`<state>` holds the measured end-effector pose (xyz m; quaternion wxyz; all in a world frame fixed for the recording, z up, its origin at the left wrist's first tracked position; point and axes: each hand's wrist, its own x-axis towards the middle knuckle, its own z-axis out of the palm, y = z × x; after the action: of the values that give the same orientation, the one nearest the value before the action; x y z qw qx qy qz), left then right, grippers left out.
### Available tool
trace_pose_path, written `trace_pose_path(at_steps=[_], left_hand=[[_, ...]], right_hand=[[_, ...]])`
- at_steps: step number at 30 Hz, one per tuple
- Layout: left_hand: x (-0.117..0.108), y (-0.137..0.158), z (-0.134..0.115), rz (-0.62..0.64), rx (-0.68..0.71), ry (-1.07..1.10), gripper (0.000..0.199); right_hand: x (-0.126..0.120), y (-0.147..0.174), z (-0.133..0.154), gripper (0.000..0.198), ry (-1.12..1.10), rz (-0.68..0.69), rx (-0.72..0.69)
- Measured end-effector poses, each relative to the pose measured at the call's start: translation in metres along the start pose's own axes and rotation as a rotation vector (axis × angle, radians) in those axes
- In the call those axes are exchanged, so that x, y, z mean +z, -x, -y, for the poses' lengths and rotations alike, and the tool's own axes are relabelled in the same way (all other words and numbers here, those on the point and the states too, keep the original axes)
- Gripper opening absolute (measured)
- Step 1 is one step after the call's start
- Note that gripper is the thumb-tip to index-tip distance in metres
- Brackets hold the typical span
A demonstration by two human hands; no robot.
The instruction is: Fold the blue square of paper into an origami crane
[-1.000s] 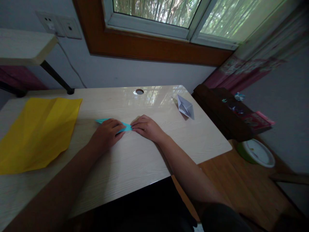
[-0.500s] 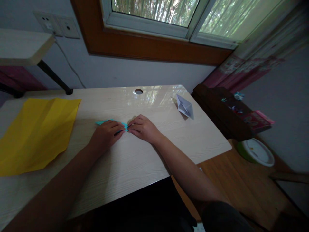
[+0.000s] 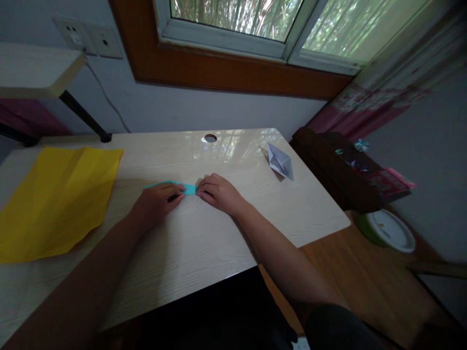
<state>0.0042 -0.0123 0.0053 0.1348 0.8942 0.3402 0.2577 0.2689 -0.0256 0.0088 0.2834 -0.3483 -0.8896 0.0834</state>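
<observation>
A narrow piece of folded turquoise paper (image 3: pixel 190 189) lies low over the desk between my two hands. My left hand (image 3: pixel 159 198) is closed on its left part, thumb and fingers pinching it, and a thin turquoise edge sticks out behind the knuckles. At the other end, my right hand (image 3: pixel 219 193) pinches the paper's right tip with bent fingers. Both hands rest at the desk's surface, slightly apart. The palms and fingers cover much of the paper, so its full shape is hidden.
A large yellow sheet (image 3: pixel 60 204) lies on the left of the pale wooden desk (image 3: pixel 204 243). A folded white paper shape (image 3: pixel 280 161) sits at the right, near a round cable hole (image 3: pixel 210 138). A raised shelf (image 3: pixel 38 70) stands at the back left.
My hands have moved slightly apart, and more of the turquoise paper shows between them. My left fingers have slid a little left along it. The other things stay put.
</observation>
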Motion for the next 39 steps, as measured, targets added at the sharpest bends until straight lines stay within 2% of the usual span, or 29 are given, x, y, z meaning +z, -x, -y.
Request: trace_pose_path(at_steps=[4, 10, 20, 29, 39], left_hand=[[0.000, -0.001, 0.003, -0.027, -0.017, 0.046, 0.017], [-0.007, -0.001, 0.005, 0.012, -0.023, 0.094, 0.024], [-0.015, 0.000, 0.011, 0.034, -0.041, 0.057, 0.025], [-0.011, -0.007, -0.002, 0.017, -0.118, 0.075, 0.024], [-0.004, -0.011, -0.004, -0.011, -0.159, 0.053, 0.018]], right_hand=[[-0.001, -0.002, 0.001, 0.022, -0.010, 0.012, 0.011], [0.000, -0.002, -0.002, 0.023, -0.061, -0.013, 0.032], [0.005, -0.001, -0.005, 0.017, -0.062, -0.014, 0.093], [0.003, -0.004, -0.002, 0.013, -0.066, 0.006, 0.138], [0.006, -0.006, -0.003, 0.015, -0.125, -0.003, 0.213]])
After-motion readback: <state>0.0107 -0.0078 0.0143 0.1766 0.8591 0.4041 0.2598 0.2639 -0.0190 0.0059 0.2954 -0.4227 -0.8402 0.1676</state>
